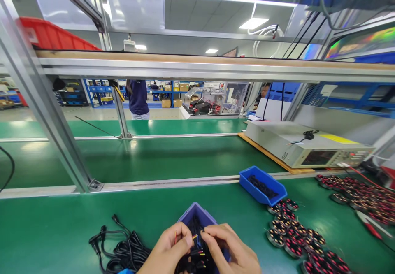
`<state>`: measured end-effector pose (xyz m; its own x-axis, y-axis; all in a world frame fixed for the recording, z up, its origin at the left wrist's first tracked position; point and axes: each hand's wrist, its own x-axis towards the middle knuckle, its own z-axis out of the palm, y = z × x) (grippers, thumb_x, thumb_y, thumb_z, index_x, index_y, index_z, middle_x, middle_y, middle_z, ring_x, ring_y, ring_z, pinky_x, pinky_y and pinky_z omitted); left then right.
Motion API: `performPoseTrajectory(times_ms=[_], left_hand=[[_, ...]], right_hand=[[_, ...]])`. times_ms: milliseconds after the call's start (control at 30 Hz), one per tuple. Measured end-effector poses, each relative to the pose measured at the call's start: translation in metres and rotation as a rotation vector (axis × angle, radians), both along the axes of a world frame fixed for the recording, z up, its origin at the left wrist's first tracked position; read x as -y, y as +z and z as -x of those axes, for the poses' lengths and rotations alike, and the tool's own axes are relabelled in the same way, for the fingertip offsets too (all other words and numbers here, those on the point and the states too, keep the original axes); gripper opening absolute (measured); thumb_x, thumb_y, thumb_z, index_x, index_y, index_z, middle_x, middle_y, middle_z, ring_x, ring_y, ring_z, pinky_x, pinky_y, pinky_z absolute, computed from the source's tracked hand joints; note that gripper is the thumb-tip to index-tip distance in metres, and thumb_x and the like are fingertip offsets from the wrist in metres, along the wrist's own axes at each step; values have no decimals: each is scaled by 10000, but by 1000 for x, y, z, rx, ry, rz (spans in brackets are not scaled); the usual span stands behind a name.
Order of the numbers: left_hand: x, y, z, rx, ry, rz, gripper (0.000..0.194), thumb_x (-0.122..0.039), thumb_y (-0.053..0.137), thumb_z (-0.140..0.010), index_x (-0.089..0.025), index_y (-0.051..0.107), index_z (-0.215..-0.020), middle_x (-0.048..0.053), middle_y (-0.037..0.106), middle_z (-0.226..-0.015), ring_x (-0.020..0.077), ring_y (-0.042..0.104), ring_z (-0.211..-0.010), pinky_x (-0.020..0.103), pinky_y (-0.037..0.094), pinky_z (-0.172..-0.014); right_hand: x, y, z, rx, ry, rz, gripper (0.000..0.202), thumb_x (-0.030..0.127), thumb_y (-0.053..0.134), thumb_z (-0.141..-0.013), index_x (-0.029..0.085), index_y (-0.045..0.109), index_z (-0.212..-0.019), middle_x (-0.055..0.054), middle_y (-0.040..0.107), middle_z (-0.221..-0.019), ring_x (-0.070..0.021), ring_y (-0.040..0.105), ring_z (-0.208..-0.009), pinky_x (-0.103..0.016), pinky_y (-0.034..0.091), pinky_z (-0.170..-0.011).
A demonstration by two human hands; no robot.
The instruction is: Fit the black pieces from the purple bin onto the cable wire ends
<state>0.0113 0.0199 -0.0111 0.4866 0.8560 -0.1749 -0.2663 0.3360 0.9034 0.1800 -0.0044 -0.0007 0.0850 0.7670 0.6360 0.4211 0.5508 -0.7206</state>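
My left hand [171, 247] is closed in a pinch on thin coloured wires [194, 238], with red and yellow ends showing by the thumb. Facing it, my right hand [233, 249] also pinches, its thumb and forefinger near the wire ends; a small dark bit shows at the tips, too small to name. Both hands are over a purple bin [212, 217] of black parts with coloured wire ends, partly hidden by the fingers. Left of my left hand lies a bundle of black cables [131, 249] with plug ends.
A blue bin [247, 182] of black pieces stands right of centre. Several round copper-wound coils [293, 247] lie beside it, more [364, 196] farther right. Red-handled pliers [372, 226] rest nearby. A bench instrument [296, 138] sits behind. A metal post [58, 113] rises at left; a person [138, 99] stands beyond.
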Motion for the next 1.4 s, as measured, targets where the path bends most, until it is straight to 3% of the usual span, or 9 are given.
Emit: performPoseTrajectory(times_ms=[133,300,833,1000,1133,1233,1400], left_hand=[[0,2,0,1,20,-23,503,-610,770,-693,-170,528,-693,-72,451,-572,48,377,-495,145,301,-466],[2,7,0,8,-30,38,483,-621,741,-717,-191,521,-718,-91,423,-555,36,310,-404,143,252,-366],[1,6,0,71,-42,115,500,-608,783,-675,-195,503,-704,-91,464,-521,39,384,-366,142,269,-331],[1,2,1,91,-59,66,491,-597,772,-709,-188,501,-705,-82,478,-506,34,390,-363,134,281,-333],[1,2,0,62,-72,20,510,-625,758,-710,-183,505,-721,-82,480,-504,28,393,-358,127,237,-317],[1,7,1,42,-79,32,492,-603,766,-715,-183,511,-734,-82,479,-531,28,401,-370,130,238,-321],[2,14,1,11,-64,41,497,-608,760,-713,-171,525,-720,-63,514,-582,17,373,-390,138,276,-365]], right_hand=[[1,9,2,79,9,-183,124,111,673,-858,229,703,-879,-11,735,-748,-153,692,-632,-208,566,-594],[-2,11,3,143,39,-327,180,47,666,-846,207,686,-923,-26,745,-768,-157,690,-633,-243,578,-606],[-3,9,4,167,-4,-373,158,54,661,-856,197,692,-916,-36,743,-749,-163,688,-617,-253,576,-582],[-1,3,8,86,-14,-277,142,90,680,-844,220,714,-890,-36,750,-752,-185,701,-635,-275,585,-610],[-2,3,6,56,57,-126,84,187,672,-875,224,731,-827,-48,743,-751,-196,705,-668,-271,583,-617],[-2,6,6,-27,99,21,170,297,665,-892,218,738,-761,-55,729,-737,-196,700,-671,-242,574,-584],[2,11,15,-314,50,260,350,528,675,-850,206,751,-735,-41,710,-700,-140,603,-498,-183,500,-423]])
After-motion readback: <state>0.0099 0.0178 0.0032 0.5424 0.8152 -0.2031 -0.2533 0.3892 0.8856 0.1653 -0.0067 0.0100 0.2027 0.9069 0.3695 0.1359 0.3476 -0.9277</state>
